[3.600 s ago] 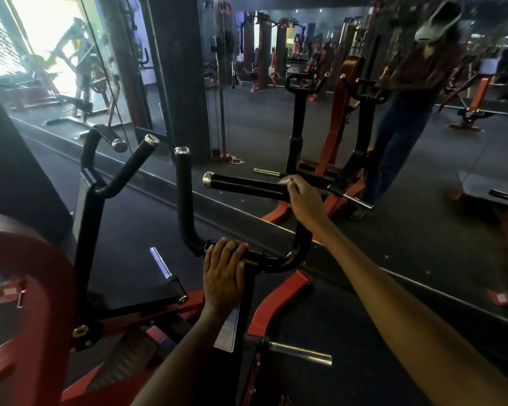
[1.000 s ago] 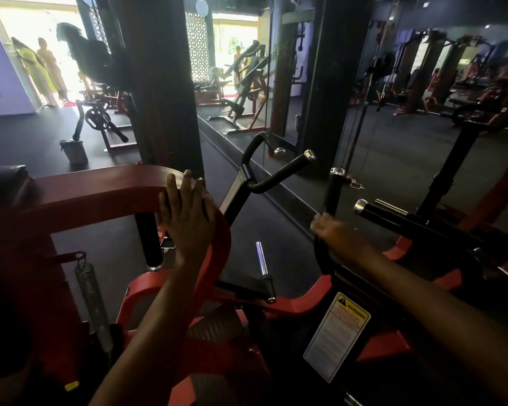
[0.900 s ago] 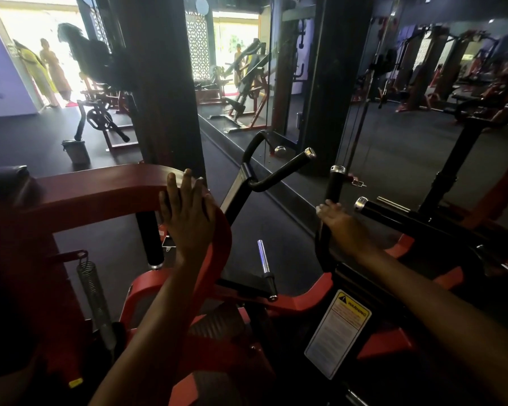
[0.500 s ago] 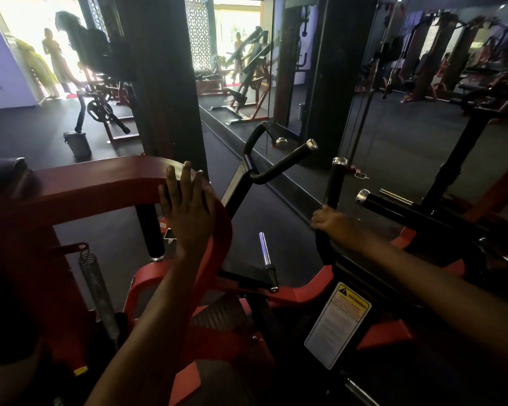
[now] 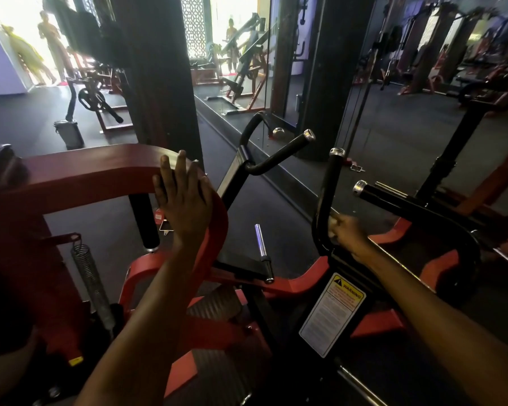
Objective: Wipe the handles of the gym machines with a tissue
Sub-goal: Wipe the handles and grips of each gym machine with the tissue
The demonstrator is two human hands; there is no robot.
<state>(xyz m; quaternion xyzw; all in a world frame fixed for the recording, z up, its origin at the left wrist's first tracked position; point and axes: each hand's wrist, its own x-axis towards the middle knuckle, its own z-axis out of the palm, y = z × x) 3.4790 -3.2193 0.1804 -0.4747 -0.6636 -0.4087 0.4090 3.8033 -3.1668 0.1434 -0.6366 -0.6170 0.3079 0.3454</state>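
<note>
Head view looks down at a red and black gym machine. Left hand [image 5: 185,203] lies flat, fingers straight, on the curved red bar [image 5: 100,171]. Right hand [image 5: 345,232] is curled round the bottom bend of the upright black handle [image 5: 327,194]. A bit of pale tissue [image 5: 332,222] peeks out at its fingers, pressed on the handle. A warning sticker [image 5: 332,315] sits below, and a metal spring [image 5: 90,279] hangs at the left.

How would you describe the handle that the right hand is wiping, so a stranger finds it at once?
Start at the warning label. Just above it, the right hand grips the handle. It is the one that stands upright; its neighbours slant sideways.
</note>
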